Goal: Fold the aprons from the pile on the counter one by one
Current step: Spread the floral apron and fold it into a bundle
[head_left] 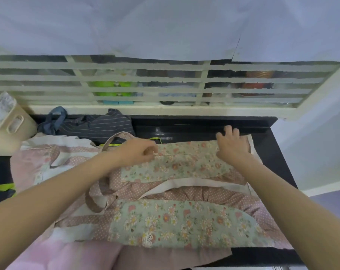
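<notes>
Folding of one floral apron [177, 164] is under way on the dark counter [270, 152], where the cloth lies spread across the middle and near side with a far panel turned over. At far left stands a beige basket [11, 131]; just right of it a heap of striped dark aprons [95, 127] waits against the barred window [145, 84], and a pink dotted apron [48, 158] lies flat beside the work. The left hand [139, 152] pinches the edge of the turned panel between thumb and curled fingers. A loose strap loop [99, 199] trails under that forearm. The right hand [232, 145], fingers spread and flat, presses the panel's far right corner against the counter. Judged from this layout, the first lengthwise fold is being set; the next move calls for smoothing that crease and bringing the near half over. The strap and the neighbouring pink cloth may catch in the fold unless tucked aside.
</notes>
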Motion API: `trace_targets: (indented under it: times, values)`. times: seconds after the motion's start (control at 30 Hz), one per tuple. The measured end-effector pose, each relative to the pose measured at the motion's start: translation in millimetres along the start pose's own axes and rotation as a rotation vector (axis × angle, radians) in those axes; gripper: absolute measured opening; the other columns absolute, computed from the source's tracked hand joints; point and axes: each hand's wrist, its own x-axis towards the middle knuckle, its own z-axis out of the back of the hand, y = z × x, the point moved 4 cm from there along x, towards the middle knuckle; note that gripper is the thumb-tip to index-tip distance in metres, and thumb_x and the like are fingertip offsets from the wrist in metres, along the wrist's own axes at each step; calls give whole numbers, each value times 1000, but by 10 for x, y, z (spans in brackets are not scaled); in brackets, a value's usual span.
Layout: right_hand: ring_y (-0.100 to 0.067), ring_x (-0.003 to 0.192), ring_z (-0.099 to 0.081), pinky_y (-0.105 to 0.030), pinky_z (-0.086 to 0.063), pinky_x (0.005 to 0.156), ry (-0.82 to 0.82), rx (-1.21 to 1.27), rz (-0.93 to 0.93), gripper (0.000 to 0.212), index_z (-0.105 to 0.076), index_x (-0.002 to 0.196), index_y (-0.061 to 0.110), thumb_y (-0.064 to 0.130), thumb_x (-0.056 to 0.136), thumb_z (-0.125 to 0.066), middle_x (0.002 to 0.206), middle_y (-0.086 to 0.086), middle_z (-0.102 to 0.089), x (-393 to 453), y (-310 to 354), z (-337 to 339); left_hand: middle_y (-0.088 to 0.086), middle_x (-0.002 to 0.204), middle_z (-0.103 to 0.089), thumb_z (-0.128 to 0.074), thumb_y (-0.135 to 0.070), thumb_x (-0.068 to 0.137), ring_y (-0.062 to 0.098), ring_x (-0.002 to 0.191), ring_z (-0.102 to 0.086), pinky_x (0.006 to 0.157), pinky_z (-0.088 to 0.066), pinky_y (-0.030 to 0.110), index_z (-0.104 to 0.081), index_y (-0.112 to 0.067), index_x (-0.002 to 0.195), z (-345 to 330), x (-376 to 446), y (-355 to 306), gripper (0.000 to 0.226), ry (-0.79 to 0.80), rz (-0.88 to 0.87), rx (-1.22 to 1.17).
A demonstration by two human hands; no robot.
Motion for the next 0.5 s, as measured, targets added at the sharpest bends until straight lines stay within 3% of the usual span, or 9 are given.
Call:
trace_targets:
  times: [0.07, 0.17, 0.2, 0.27, 0.37, 0.43, 0.5]
  values:
    - [-38, 137, -17, -49, -30, 107, 150, 179, 133, 73, -24, 145, 19, 30, 86, -65, 154, -14, -7, 155, 363, 76, -1, 132, -51, -53, -29, 94, 17, 115, -53, 97, -41, 31, -44, -22, 134, 75, 67, 158, 42, -30, 52, 147]
    - [-45, 142, 2, -55, -20, 112, 516, 232, 137, 105, 9, 151, 27, 37, 83, -70, 155, -11, 22, 116, 710, -267, 5, 153, -25, -51, -37, 94, 27, 139, -26, 112, -27, 39, -20, -23, 148, -83, 96, 340, 65, 227, 165, 314]
    - [-49, 141, 5, -56, -20, 113, 603, 174, 105, 109, 22, 147, 26, 38, 85, -67, 152, -14, 29, 67, 756, -478, 5, 156, -16, -51, -42, 93, 30, 142, -17, 113, -23, 43, -13, -24, 150, -96, 89, 432, 71, 230, 237, 383]
    - [-56, 136, 12, -59, -21, 112, 655, 66, 49, 110, 35, 141, 23, 38, 89, -61, 146, -20, 39, -31, 773, -726, 6, 158, -6, -47, -53, 91, 35, 143, -9, 113, -18, 48, -5, -24, 150, -2, 25, 604, 79, 132, 376, 533]
    - [-53, 136, 17, -62, -13, 112, 655, -30, 57, 105, 35, 140, 12, 37, 92, -56, 145, -24, 37, -121, 792, -651, 13, 157, 7, -40, -60, 91, 45, 141, -4, 113, -15, 52, 4, -20, 151, 208, -174, 748, 84, -32, 589, 658]
    - [-53, 136, 18, -61, -11, 112, 665, -40, 42, 105, 35, 139, 8, 33, 93, -56, 145, -23, 37, -145, 831, -542, 25, 154, 10, -43, -52, 94, 51, 138, -10, 109, -22, 54, 7, -17, 150, 462, -336, 837, 82, -209, 757, 652]
    - [-54, 136, 15, -61, -17, 111, 682, -62, 11, 107, 36, 138, 10, 33, 92, -58, 144, -23, 39, -93, 831, -615, 30, 152, 10, -40, -36, 98, 49, 132, -28, 93, -38, 48, 11, -16, 149, 709, -521, 948, 75, -251, 920, 593]
